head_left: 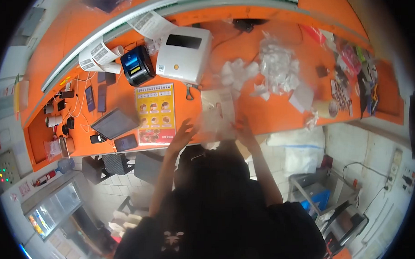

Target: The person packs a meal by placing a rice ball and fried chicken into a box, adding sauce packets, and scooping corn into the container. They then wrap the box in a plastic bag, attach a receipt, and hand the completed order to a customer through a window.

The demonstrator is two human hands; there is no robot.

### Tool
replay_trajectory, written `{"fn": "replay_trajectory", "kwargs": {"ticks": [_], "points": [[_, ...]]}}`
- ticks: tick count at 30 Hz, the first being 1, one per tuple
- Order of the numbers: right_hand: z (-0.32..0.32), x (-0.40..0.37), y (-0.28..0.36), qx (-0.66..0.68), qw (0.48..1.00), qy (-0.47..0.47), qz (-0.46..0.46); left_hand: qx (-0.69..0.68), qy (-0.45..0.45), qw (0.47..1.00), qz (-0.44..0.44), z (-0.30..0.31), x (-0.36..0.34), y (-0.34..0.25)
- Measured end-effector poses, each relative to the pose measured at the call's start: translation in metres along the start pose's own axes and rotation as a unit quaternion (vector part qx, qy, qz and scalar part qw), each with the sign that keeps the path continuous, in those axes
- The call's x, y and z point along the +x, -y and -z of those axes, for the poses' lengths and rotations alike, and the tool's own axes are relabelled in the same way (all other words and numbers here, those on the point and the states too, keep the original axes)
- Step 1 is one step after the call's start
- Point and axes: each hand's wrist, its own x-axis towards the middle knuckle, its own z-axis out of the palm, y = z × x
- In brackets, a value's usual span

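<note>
Between my two hands a clear plastic bag with a pale sheet or packet (218,108) lies at the front edge of the orange table. My left hand (184,135) is at the bag's left side, its fingers apart, beside a yellow and red printed calendar-like sheet (156,114). At the bag's right side is my right hand (244,129), fingers spread. Whether the fingertips touch the plastic is too blurred to tell. Straight behind the bag stands a white label printer (184,55), with a small dark clip-like tool (191,91) in front of it.
A blue and black printer (137,65) and paper label rolls (100,56) stand at the back left. A tablet (115,123) and phones (125,142) lie front left. Crumpled white plastic (278,65) is heaped at the right, near a tape roll (326,109).
</note>
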Motion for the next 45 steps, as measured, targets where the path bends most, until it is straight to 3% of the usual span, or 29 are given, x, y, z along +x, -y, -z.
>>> {"fn": "replay_trajectory", "kwargs": {"ticks": [1,2,4,7,8,10,11,13,16,17,18,19,21,22,23,24,25,26,28,30,31,32,34,35,37,39,41,44,45], "points": [[-0.007,0.004,-0.012,0.0,0.995,0.048,0.087,-0.078,0.035,0.995,0.052,-0.009,0.004,-0.008],[-0.015,0.002,-0.015,0.002,0.996,0.041,0.084,-0.074,0.041,0.995,0.055,-0.017,0.016,0.004],[-0.035,0.003,-0.017,-0.192,0.963,-0.024,0.189,0.11,0.046,0.956,-0.267,-0.024,0.044,0.022],[-0.055,0.009,-0.038,-0.006,0.995,0.049,0.083,0.044,0.141,0.942,-0.301,-0.018,0.05,0.016],[-0.059,0.002,-0.053,-0.005,0.996,0.027,0.081,0.017,0.128,0.949,-0.287,-0.014,0.054,0.021],[-0.063,-0.003,-0.077,-0.004,0.988,-0.022,0.153,0.052,0.059,0.946,-0.313,0.01,0.065,0.027],[-0.07,-0.024,-0.078,-0.073,0.965,-0.108,0.228,0.114,0.004,0.931,-0.347,0.021,0.067,0.031],[-0.079,-0.078,-0.081,-0.061,0.974,-0.151,0.156,0.276,-0.162,0.831,-0.456,0.031,0.018,-0.009],[-0.086,-0.153,-0.13,-0.082,0.964,-0.216,0.127,0.157,-0.046,0.831,-0.532,0.02,-0.031,-0.03],[-0.084,-0.178,-0.155,-0.074,0.981,-0.176,0.046,0.185,-0.026,0.79,-0.584,0.008,-0.05,-0.025],[-0.082,-0.201,-0.188,-0.114,0.971,-0.199,0.063,0.169,0.047,0.803,-0.57,-0.007,-0.051,-0.014],[-0.079,-0.225,-0.208,-0.165,0.972,-0.157,-0.056,0.182,0.107,0.765,-0.609,-0.02,-0.058,-0.006],[-0.086,-0.257,-0.302,-0.228,0.943,-0.224,-0.09,0.217,0.3,0.755,-0.541,-0.066,-0.091,-0.003],[-0.087,-0.266,-0.351,-0.177,0.95,-0.248,-0.068,0.246,0.383,0.737,-0.5,-0.085,-0.09,0.012],[-0.1,-0.268,-0.422,-0.18,0.921,-0.345,-0.01,0.318,0.422,0.7,-0.481,-0.101,-0.087,0.03],[-0.108,-0.312,-0.388,0.001,0.896,-0.428,-0.114,0.318,0.481,0.632,-0.518,-0.128,-0.087,0.045],[-0.112,-0.321,-0.388,0.151,0.848,-0.486,-0.147,0.33,0.527,0.611,-0.491,-0.147,-0.104,0.031],[-0.133,-0.337,-0.417,0.302,0.778,-0.524,-0.172,0.326,0.567,0.561,-0.507,-0.173,-0.116,0.039],[-0.175,-0.363,-0.481,0.278,0.734,-0.592,-0.182,0.36,0.619,0.49,-0.497,-0.221,-0.154,0.044],[-0.219,-0.378,-0.54,0.217,0.734,-0.576,-0.287,0.386,0.634,0.452,-0.494,-0.272,-0.187,0.063],[-0.23,-0.395,-0.538,0.291,0.726,-0.542,-0.309,0.406,0.642,0.429,-0.489,-0.298,-0.206,0.077],[-0.242,-0.411,-0.536,0.36,0.713,-0.503,-0.33,0.405,0.645,0.421,-0.493,-0.322,-0.221,0.09],[-0.259,-0.434,-0.562,0.282,0.787,-0.439,-0.328,0.35,0.676,0.44,-0.477,-0.371,-0.255,0.125],[-0.261,-0.448,-0.574,0.287,0.785,-0.44,-0.328,0.353,0.655,0.451,-0.493,-0.395,-0.275,0.14],[-0.255,-0.45,-0.607,0.472,0.711,-0.377,-0.36,0.321,0.646,0.469,-0.509,-0.444,-0.326,0.157],[-0.217,-0.464,-0.622,0.537,0.623,-0.467,-0.325,0.276,0.659,0.476,-0.512,-0.506,-0.343,0.184],[-0.168,-0.498,-0.597,0.588,0.524,-0.593,-0.171,0.241,0.673,0.49,-0.499,-0.565,-0.387,0.184],[-0.089,-0.523,-0.602,0.571,0.509,-0.633,-0.12,0.172,0.625,0.502,-0.573,-0.669,-0.433,0.182],[-0.062,-0.531,-0.603,0.605,0.47,-0.636,-0.092,0.146,0.584,0.501,-0.621,-0.706,-0.449,0.179]]}}
